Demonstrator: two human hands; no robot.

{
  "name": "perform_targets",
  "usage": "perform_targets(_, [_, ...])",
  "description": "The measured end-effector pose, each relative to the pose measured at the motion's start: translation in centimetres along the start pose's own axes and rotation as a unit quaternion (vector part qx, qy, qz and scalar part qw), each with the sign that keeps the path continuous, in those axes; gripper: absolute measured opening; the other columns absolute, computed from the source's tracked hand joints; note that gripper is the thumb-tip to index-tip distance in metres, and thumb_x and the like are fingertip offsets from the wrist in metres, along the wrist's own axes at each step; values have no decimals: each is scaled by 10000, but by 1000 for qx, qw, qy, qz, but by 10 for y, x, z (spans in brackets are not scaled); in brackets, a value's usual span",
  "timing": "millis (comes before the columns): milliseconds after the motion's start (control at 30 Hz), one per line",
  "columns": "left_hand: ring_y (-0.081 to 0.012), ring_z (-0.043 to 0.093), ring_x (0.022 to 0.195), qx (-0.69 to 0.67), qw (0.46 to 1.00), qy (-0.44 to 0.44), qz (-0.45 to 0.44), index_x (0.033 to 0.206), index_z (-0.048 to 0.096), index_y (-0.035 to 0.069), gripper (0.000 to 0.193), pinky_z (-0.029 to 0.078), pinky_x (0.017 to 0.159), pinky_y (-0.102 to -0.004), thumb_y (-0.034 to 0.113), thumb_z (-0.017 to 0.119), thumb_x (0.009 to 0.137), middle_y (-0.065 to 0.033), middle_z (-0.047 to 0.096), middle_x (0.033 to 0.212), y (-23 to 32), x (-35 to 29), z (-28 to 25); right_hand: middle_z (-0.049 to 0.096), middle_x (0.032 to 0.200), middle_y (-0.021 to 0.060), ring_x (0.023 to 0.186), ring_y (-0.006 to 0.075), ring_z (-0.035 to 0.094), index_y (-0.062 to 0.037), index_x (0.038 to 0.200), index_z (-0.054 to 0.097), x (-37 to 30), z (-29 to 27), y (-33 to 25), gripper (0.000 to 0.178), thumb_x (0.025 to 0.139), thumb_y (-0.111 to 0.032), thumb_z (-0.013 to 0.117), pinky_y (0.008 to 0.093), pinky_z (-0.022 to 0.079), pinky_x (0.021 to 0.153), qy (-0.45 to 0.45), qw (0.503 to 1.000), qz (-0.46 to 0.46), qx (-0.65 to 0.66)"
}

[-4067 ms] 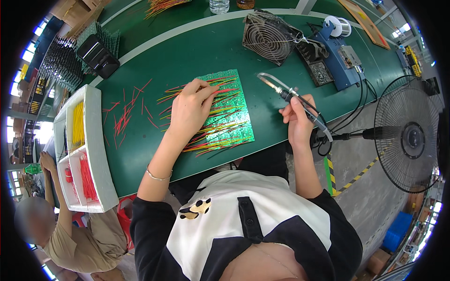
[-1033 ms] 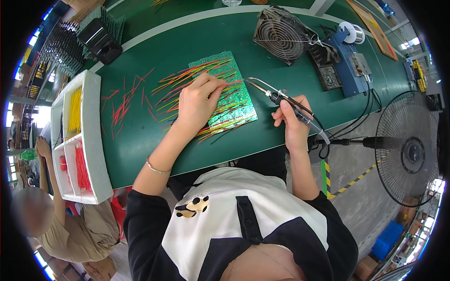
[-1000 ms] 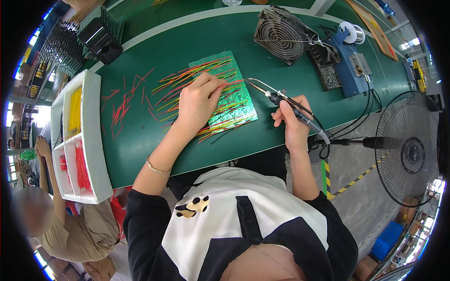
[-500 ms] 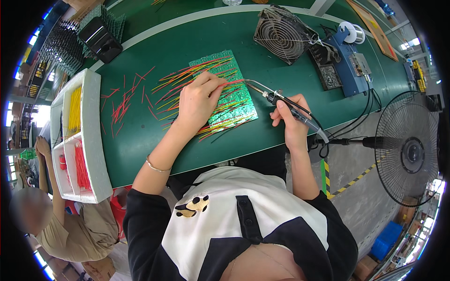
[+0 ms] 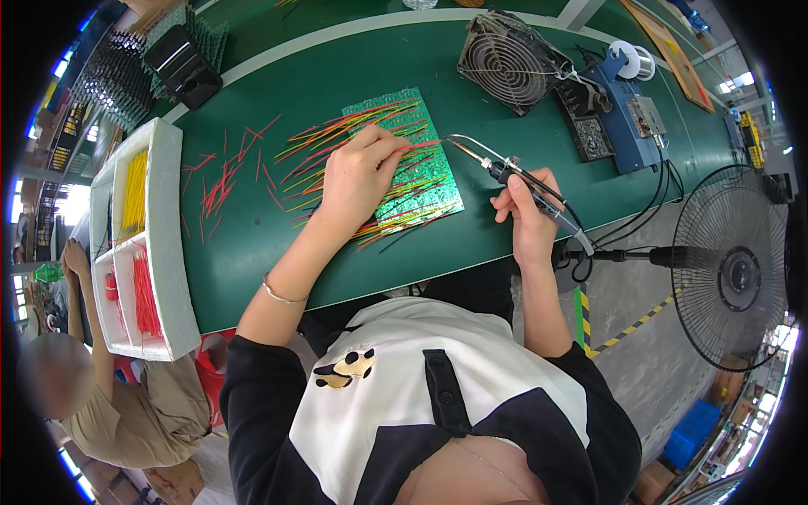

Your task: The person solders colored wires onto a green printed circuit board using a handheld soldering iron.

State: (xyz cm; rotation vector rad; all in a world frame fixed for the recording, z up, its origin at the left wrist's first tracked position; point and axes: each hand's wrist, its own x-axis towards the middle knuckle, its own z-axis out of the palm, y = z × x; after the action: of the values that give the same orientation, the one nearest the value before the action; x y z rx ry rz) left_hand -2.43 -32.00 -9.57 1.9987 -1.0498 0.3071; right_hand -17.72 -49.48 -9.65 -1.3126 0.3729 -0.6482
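A green circuit board [image 5: 402, 172] lies on the green table [image 5: 303, 76], covered with many red, yellow and orange wires. My left hand [image 5: 358, 172] rests on the board and pinches a red wire [image 5: 425, 144] between thumb and fingers. My right hand [image 5: 528, 210] grips a soldering iron [image 5: 505, 172] by its black handle. The iron's metal tip points left, close to the end of the pinched wire at the board's right edge.
Loose red wires [image 5: 223, 177] lie left of the board. A white tray [image 5: 164, 244] with yellow and red wires sits at the table's left end. A small fan [image 5: 501, 59], a blue soldering station [image 5: 627, 118] and a solder spool [image 5: 627, 59] stand behind. A floor fan [image 5: 732, 269] is right; another person [image 5: 109, 404] is lower left.
My right hand has brought the iron's tip left and closer to the board. My left hand has shifted on the board and now pinches a red wire near the right edge.
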Motion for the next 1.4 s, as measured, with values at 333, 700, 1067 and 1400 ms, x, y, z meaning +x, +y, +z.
perform_targets(333, [-254,610,667,9,1000,0,23,882,670,66,111,495,577,-340,36,637,781,-58,604,847,1,3,-13,592,657,82,521,118,541,-38,870,487,10,-11,-7,141,888,-117,603,242,473,550,127,990,-49,48])
perform_targets(700, [-252,582,542,39,989,-107,90,924,491,-4,183,451,467,-346,66,628,824,-102,583,674,41,-21,-11,604,655,97,526,129,567,-27,873,478,11,-18,-3,191,867,-128,639,225,471,521,122,990,-64,32])
perform_targets(1067, [-236,591,573,60,995,-28,75,865,496,30,149,468,462,-329,13,614,775,-69,557,706,23,-9,-1,576,651,60,534,99,525,-40,873,478,11,-16,-5,176,877,-131,628,268,506,616,136,989,-54,20])
perform_targets(1400, [-254,599,632,-12,998,-45,34,842,594,33,90,486,527,-340,-13,617,768,-84,553,862,12,-7,-9,539,639,38,497,74,465,-57,862,472,6,-14,-10,151,901,-138,594,279,513,638,114,992,-47,37])
